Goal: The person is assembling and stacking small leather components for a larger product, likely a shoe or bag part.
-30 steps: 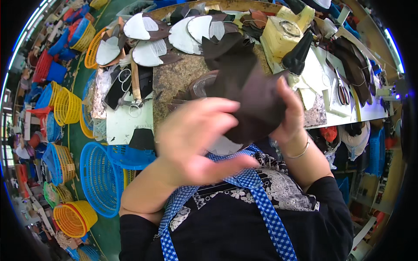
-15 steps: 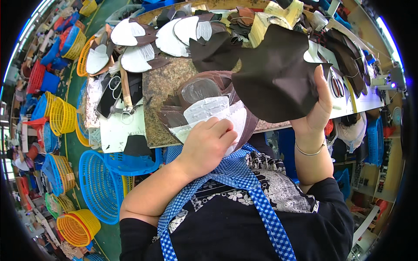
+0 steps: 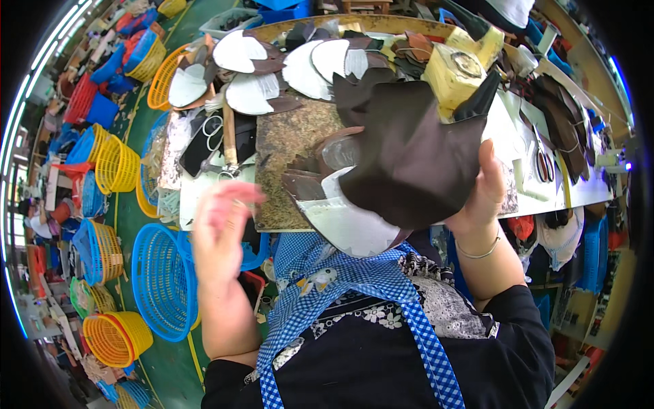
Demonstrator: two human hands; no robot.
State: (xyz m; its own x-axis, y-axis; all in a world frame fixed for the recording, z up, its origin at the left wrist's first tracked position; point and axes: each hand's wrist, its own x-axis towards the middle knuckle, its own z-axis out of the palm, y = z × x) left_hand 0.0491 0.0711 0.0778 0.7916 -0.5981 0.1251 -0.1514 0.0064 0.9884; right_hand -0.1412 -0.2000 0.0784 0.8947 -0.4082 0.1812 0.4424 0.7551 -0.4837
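My right hand grips the edge of a large dark brown leather piece, thumb pointing up. The sheet hangs over part of a layered stack of brown leather pieces, topped by a white-coated leather piece at the table's front edge. To the left, my left hand is raised near the edge of the stone slab, apart from the stack. Motion smears its fingers, so whether they hold anything cannot be made out.
A wooden-handled hammer and scissors lie left of the slab. White-coated leather pieces line the back. Another pair of scissors and a yellow block are at right. Blue baskets stand lower left.
My left hand has left the white-coated piece and swung left. My right hand has brought the dark leather piece lower and left, over the stack. The view has shifted slightly.
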